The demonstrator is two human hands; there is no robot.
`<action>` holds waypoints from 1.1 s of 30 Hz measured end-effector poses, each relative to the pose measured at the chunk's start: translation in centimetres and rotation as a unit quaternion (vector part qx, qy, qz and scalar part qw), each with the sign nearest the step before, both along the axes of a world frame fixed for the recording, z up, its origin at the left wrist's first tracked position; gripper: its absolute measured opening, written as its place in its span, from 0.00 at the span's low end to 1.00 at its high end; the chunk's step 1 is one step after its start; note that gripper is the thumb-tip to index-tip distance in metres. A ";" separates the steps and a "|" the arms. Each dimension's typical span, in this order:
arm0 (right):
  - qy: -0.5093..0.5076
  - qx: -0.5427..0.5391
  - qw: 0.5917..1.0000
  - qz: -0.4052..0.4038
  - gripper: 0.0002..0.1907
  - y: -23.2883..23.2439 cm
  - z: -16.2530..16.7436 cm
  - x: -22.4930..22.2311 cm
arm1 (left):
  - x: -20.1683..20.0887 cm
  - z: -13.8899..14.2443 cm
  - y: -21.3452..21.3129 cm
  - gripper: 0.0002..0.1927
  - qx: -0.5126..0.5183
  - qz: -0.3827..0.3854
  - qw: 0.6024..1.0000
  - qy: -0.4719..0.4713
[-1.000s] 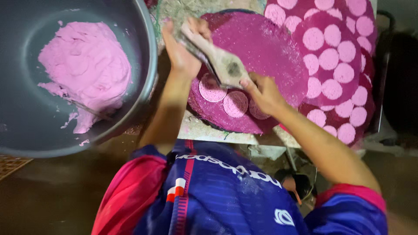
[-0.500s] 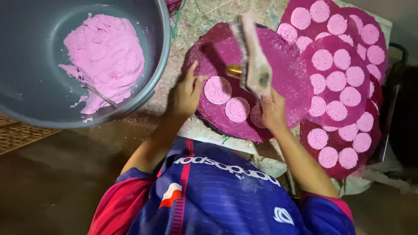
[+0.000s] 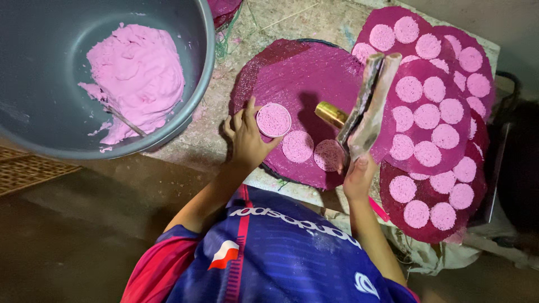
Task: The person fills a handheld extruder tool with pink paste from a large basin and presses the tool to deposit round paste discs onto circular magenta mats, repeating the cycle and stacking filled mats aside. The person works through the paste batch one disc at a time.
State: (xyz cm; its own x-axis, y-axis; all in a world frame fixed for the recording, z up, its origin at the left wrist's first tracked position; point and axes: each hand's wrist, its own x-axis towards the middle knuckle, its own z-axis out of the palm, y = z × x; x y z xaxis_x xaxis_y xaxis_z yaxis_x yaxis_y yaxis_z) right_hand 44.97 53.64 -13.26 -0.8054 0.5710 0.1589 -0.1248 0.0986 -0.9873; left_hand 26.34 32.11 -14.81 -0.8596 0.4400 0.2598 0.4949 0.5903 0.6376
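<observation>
Left hand (image 3: 245, 134) pins a ring mould (image 3: 273, 119); right hand (image 3: 357, 175) grips a smeared scraper (image 3: 369, 105), perhaps wooden.

This looks like a small home food workshop, set low near a bare earthen floor (image 3: 67, 247). A large grey plastic basin (image 3: 39, 101) holds a mound of soft pink dough (image 3: 140, 73). Round magenta woven trays (image 3: 303, 78), overlapping on a rough, straw-strewn work surface (image 3: 224, 73), carry rows of flat pink dough discs (image 3: 426, 115). A woven cane mat (image 3: 28, 171) lies at the left edge.
</observation>
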 end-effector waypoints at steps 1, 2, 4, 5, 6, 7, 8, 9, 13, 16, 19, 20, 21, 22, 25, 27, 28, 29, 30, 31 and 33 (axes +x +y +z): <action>0.001 0.010 1.000 -0.005 0.44 -0.1 0.3 0.2 | 0.0 -0.1 -0.1 0.66 0.005 0.001 1.000 -0.005; 0.004 0.009 1.000 -0.004 0.44 -0.1 0.5 0.4 | 0.0 -0.1 -0.1 0.65 0.010 0.002 1.000 -0.010; 0.008 0.009 1.000 -0.004 0.45 -0.2 0.8 0.8 | 0.0 0.0 -0.1 0.64 0.014 0.003 1.000 -0.016; 0.008 0.003 1.000 -0.004 0.45 -0.1 0.9 1.0 | 0.0 0.1 -0.1 0.63 0.014 0.003 1.000 -0.015; 0.007 -0.004 1.000 -0.004 0.45 -0.1 0.8 1.1 | 0.1 0.2 -0.1 0.62 0.014 0.003 1.000 -0.014; 0.005 -0.012 1.000 -0.004 0.45 0.0 0.7 1.3 | 0.0 0.4 -0.2 0.62 0.010 0.000 1.000 -0.023; 0.002 -0.014 1.000 -0.010 0.45 0.1 0.6 1.5 | 0.0 0.5 -0.2 0.62 0.006 -0.004 0.999 -0.031; 0.001 -0.016 1.000 -0.017 0.45 0.2 0.4 1.7 | -0.1 0.6 -0.3 0.62 0.003 -0.007 0.999 -0.039; 0.009 -0.028 0.999 -0.022 0.44 0.7 -0.1 2.5 | -0.4 0.3 -0.5 0.62 0.017 -0.009 1.000 -0.018; 0.009 -0.034 0.999 -0.035 0.44 0.8 -0.3 3.1 | -0.3 -0.4 -0.6 0.61 0.025 -0.002 1.000 -0.003; 0.023 -0.031 0.999 -0.039 0.44 0.9 -0.4 3.7 | -0.6 -0.6 -0.6 0.60 0.051 -0.004 0.998 0.033; 0.021 -0.029 0.999 -0.038 0.44 0.9 -0.5 3.8 | -1.0 -0.4 -0.3 0.60 0.052 -0.023 0.998 0.025; 0.019 -0.027 0.999 -0.036 0.44 1.0 -0.5 4.0 | -1.4 0.0 0.0 0.60 0.053 -0.042 0.998 0.017; 0.019 -0.024 0.999 -0.035 0.44 1.1 -0.6 4.1 | -1.9 0.6 0.5 0.61 0.055 -0.045 0.997 0.002; 0.006 -0.027 0.999 -0.037 0.44 1.7 -0.8 4.3 | -4.8 3.6 2.6 0.64 0.048 -0.063 0.996 -0.041; 0.022 -0.032 0.999 -0.022 0.43 2.4 -1.0 4.1 | -6.3 6.0 3.9 0.65 0.028 -0.079 0.993 -0.078; 0.032 -0.033 0.999 -0.009 0.43 2.8 -1.1 4.0 | -6.5 6.9 3.4 0.63 0.033 -0.096 0.995 -0.008; 0.049 -0.038 0.998 -0.009 0.43 3.2 -1.2 3.8 | -7.0 7.9 2.9 0.61 0.039 -0.109 0.991 0.066; 0.066 -0.042 0.997 -0.006 0.43 3.5 -1.3 3.6 | -7.3 8.6 2.1 0.59 0.044 -0.120 0.982 0.140; 0.077 -0.050 0.996 -0.003 0.44 3.7 -1.5 3.5 | -7.3 9.1 0.1 0.56 0.000 -0.068 0.981 0.183; 0.088 -0.061 0.994 -0.005 0.42 3.8 -2.1 3.1 | -7.1 9.2 -4.8 0.53 -0.091 0.040 0.975 0.201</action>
